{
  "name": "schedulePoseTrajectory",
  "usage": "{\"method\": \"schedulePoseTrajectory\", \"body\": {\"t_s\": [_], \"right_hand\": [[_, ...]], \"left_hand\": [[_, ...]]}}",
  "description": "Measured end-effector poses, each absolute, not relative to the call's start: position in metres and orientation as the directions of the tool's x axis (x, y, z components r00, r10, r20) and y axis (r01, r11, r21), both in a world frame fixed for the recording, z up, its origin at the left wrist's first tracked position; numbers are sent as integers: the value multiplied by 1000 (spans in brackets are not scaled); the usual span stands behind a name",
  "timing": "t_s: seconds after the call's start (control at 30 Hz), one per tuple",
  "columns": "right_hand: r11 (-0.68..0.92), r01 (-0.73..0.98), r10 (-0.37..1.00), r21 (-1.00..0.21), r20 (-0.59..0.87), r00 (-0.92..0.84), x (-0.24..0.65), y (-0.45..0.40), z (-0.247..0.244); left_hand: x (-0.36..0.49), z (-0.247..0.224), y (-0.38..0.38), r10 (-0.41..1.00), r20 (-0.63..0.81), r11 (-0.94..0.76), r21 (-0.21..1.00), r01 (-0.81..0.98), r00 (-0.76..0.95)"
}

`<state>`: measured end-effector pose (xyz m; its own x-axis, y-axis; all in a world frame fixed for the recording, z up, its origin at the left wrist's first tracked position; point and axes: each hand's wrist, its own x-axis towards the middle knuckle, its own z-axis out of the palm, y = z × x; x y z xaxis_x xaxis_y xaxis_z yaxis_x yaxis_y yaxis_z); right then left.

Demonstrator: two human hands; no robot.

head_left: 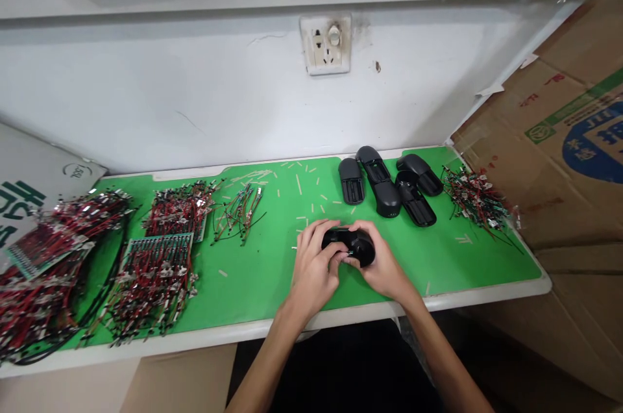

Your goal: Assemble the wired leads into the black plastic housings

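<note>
A black plastic shell (363, 245) is held between both hands, low over the green mat near the table's front edge. My left hand (315, 262) grips its left end, with thumb and fingertips at a tiny part on the shell's middle that is too small to make out. Around the right end of the same shell, my right hand (382, 265) is closed, its thumb close to the left fingertips. Beyond the hands, several dark shells (351, 180) lie on the mat. A small group of loose wired pieces (241, 212) rests to the left.
Piles of red-wired boards (150, 286) cover the left side of the green mat (263, 276). A wired heap (477, 200) lies at the right end, beside a large cardboard box (559, 205). Thin pale strips are scattered about. A wall socket (326, 46) is behind.
</note>
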<state>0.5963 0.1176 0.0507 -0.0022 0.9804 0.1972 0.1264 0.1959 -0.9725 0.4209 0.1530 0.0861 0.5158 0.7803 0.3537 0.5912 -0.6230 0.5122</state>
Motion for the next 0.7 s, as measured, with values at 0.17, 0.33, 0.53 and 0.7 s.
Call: {"method": "schedulePoseTrajectory", "body": {"t_s": [0.17, 0.33, 0.53, 0.7], "right_hand": [[206, 127, 978, -970, 208, -2, 596, 118, 50], [216, 139, 976, -966, 216, -12, 598, 120, 49], [190, 144, 980, -971, 196, 33, 597, 122, 48], [177, 100, 982, -979, 182, 41, 596, 120, 47]], "left_hand": [[419, 88, 158, 744, 305, -661, 469, 586, 595], [412, 99, 181, 710, 173, -652, 527, 544, 683], [411, 94, 202, 609, 151, -732, 485, 479, 779], [410, 89, 210, 574, 200, -737, 548, 394, 794]]}}
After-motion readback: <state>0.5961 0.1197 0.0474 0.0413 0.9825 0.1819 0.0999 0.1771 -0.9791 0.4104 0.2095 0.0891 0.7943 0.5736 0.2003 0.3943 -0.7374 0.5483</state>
